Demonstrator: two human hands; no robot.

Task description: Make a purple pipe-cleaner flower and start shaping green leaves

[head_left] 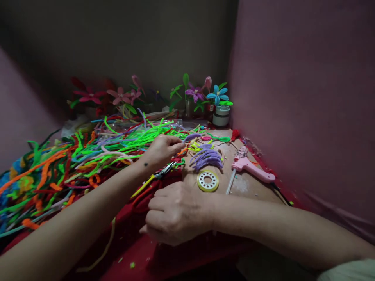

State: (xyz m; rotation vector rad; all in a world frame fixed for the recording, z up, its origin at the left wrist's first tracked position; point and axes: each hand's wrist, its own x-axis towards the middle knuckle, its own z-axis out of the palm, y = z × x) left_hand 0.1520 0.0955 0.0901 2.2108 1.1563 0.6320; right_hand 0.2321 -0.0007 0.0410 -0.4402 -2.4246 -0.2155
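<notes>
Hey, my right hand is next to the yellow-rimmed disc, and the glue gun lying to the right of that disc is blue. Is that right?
Not quite: the glue gun is pink, not blue, as the head view shows. It does lie to the right of the yellow-rimmed disc, and your right hand is next to that disc.

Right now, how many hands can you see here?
2: the left hand, pinching a purple strip by the fuzzy stems; the right hand, nearer, over the red cloth. No others show.
</notes>
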